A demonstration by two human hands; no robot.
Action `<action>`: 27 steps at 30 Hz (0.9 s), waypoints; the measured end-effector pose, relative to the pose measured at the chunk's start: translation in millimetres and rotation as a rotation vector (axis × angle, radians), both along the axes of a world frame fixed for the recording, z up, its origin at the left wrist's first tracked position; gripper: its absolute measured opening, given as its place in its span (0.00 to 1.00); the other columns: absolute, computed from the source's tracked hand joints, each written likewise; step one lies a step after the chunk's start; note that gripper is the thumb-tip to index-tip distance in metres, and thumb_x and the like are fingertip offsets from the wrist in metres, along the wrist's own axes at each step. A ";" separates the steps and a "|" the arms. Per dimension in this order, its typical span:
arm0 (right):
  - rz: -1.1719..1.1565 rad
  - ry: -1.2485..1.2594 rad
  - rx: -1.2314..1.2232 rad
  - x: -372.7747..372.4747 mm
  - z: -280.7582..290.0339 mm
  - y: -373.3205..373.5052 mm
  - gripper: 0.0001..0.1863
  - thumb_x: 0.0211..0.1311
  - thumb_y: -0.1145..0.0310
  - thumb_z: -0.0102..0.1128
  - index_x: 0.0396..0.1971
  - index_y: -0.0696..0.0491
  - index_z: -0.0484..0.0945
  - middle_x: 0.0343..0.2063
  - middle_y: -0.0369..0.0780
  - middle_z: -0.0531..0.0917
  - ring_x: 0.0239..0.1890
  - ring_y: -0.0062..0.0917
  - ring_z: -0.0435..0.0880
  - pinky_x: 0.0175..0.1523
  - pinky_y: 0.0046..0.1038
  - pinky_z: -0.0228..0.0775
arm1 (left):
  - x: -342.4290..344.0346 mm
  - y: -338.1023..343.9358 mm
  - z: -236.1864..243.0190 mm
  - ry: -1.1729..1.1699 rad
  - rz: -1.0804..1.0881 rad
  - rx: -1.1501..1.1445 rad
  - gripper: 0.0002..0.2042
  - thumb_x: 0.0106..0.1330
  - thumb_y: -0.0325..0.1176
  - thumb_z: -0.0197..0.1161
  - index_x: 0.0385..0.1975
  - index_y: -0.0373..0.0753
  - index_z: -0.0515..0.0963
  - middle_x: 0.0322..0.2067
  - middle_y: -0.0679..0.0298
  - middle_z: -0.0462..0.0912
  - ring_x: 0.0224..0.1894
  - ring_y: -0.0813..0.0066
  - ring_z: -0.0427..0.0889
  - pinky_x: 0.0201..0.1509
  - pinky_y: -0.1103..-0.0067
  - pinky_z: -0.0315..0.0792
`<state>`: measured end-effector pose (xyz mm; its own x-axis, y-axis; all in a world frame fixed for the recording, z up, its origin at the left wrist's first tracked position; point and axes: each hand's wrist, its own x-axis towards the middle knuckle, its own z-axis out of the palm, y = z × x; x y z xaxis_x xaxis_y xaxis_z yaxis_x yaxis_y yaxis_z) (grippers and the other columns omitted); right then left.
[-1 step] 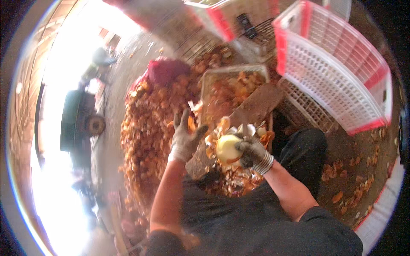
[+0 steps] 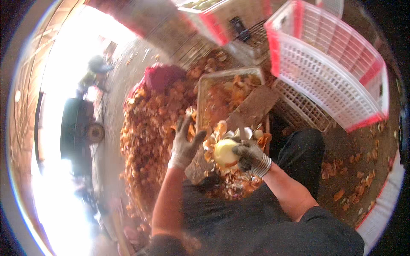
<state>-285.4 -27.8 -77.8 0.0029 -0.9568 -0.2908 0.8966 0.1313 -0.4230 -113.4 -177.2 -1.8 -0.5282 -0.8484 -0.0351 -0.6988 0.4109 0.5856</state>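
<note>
My right hand (image 2: 252, 157), in a grey glove with a white cuff, grips a pale peeled onion (image 2: 225, 152) above a heap of loose peel. A narrow greyish thing stands up by its fingers; I cannot tell whether it is a blade. My left hand (image 2: 184, 145), gloved alike, is raised to the onion's left, apart from it, fingers spread and nothing in them. Below and between the hands lie brown and white onion skins (image 2: 239, 181). A wooden board (image 2: 254, 106) slants across a rectangular tub (image 2: 200, 96) holding more skins.
On the left spreads a large pile of brown onions (image 2: 145, 141) with a dark red mesh bag (image 2: 164, 77) at its far end. A white and red plastic crate (image 2: 324, 68) stands at the right on another crate (image 2: 303, 106). Farther back, another crate (image 2: 213, 25) holds pale round things.
The whole picture has shifted slightly. My left fingers look a little more upright; the right hand keeps its grip on the onion.
</note>
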 end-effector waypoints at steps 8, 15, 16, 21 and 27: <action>0.058 0.039 -0.077 -11.9 12.2 12.4 0.23 0.59 0.61 0.63 0.51 0.57 0.72 0.29 0.32 0.79 0.21 0.12 0.75 0.22 0.13 0.69 | -40.1 64.3 -27.7 0.697 -0.001 0.445 0.12 0.67 0.32 0.56 0.36 0.28 0.80 0.38 0.56 0.83 0.43 0.68 0.80 0.52 0.74 0.72; 0.100 0.006 -0.422 7.6 -75.7 -12.5 0.23 0.69 0.69 0.51 0.62 0.54 0.63 0.57 0.37 0.72 0.58 0.21 0.71 0.64 0.26 0.65 | -55.9 73.9 -38.9 0.894 0.062 0.310 0.17 0.69 0.42 0.51 0.34 0.31 0.78 0.33 0.59 0.82 0.35 0.73 0.79 0.43 0.74 0.74; 0.044 0.313 -0.491 9.5 -72.3 -12.0 0.23 0.69 0.69 0.52 0.62 0.54 0.62 0.57 0.37 0.72 0.57 0.22 0.71 0.64 0.26 0.65 | -51.4 68.4 -47.5 0.767 0.032 0.132 0.18 0.70 0.44 0.51 0.35 0.33 0.78 0.33 0.61 0.82 0.34 0.73 0.80 0.40 0.75 0.75; 0.086 0.273 -0.430 -3.7 -42.4 3.9 0.24 0.66 0.69 0.55 0.61 0.55 0.64 0.55 0.38 0.73 0.57 0.24 0.72 0.64 0.27 0.64 | -61.8 77.5 -47.4 1.101 0.176 0.574 0.20 0.70 0.48 0.52 0.34 0.34 0.78 0.31 0.62 0.81 0.33 0.73 0.80 0.38 0.76 0.76; -0.275 1.874 -0.173 8.7 -44.4 -21.0 0.23 0.74 0.57 0.40 0.57 0.58 0.67 0.50 0.41 0.76 0.52 0.25 0.75 0.57 0.24 0.71 | -56.2 64.4 -63.3 1.216 0.007 0.747 0.22 0.69 0.50 0.53 0.34 0.32 0.77 0.29 0.61 0.81 0.28 0.72 0.79 0.34 0.77 0.76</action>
